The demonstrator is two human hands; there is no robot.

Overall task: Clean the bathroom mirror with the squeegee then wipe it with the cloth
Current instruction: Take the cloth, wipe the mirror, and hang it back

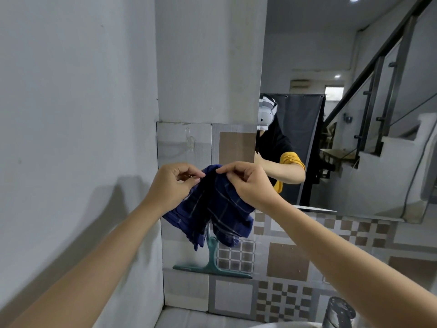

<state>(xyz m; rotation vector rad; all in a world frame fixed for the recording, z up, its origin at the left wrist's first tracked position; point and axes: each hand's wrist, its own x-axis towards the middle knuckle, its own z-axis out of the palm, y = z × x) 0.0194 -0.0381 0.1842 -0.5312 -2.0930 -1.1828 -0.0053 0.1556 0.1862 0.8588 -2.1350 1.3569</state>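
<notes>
A dark blue checked cloth [217, 209] hangs between both hands in front of the tiled wall. My left hand [172, 185] pinches its top edge on the left, and my right hand [248, 183] pinches the top edge on the right, fingertips close together. Below the cloth a teal squeegee [212, 263] hangs against the tiles, blade down and level; its handle top is hidden behind the cloth. The mirror [354, 114] fills the upper right and reflects a person's arm and a staircase.
A clear wall hook [189, 140] is stuck to the tile above the hands. A plain grey wall stands at the left. A metal tap [338, 311] and the white sink rim [283, 325] show at the bottom right.
</notes>
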